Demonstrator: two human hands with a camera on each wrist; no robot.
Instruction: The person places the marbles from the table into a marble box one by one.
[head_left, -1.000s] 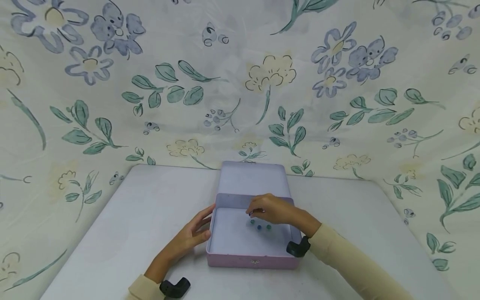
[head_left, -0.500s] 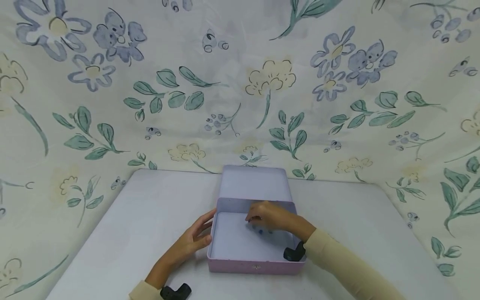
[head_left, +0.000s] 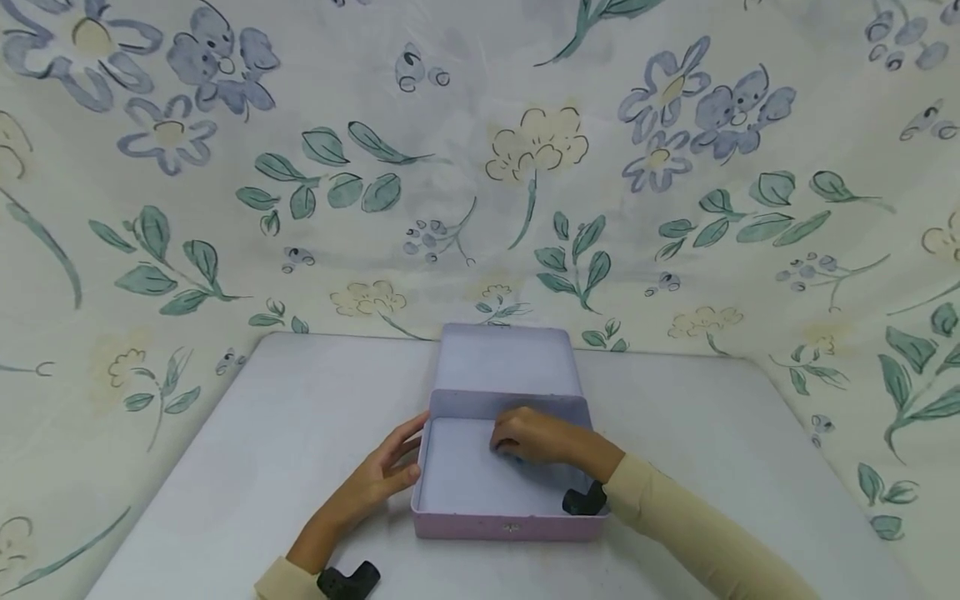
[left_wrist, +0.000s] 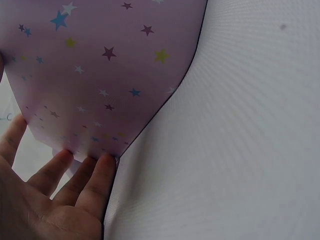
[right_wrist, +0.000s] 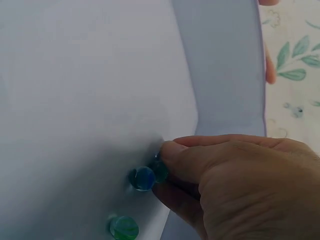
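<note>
A shallow lilac tin box (head_left: 510, 527) stands on the table with its lid (head_left: 510, 358) folded back. My left hand (head_left: 378, 475) rests its extended fingertips against the box's left side; in the left wrist view the fingers (left_wrist: 97, 182) touch its star-printed wall (left_wrist: 110, 75). Inside the box, my right hand (head_left: 536, 435) is low over the floor, pinching a small marble (right_wrist: 157, 156) mostly hidden by thumb and fingers. Close by its fingertips lie a blue marble (right_wrist: 143, 179) and a greenish marble (right_wrist: 159, 171). Another green marble (right_wrist: 124, 228) lies a little apart.
The box sits on a white table (head_left: 322, 400), near its back edge. Behind and around the table hangs a flower-printed cloth (head_left: 450, 167). Dark wrist-worn devices, such as the right one (head_left: 585, 500), are close to the box.
My right hand has lowered inside the box with the marble, now covering the loose marbles in the head view. The left hand stays at the box's side. The head view shifted slightly.
</note>
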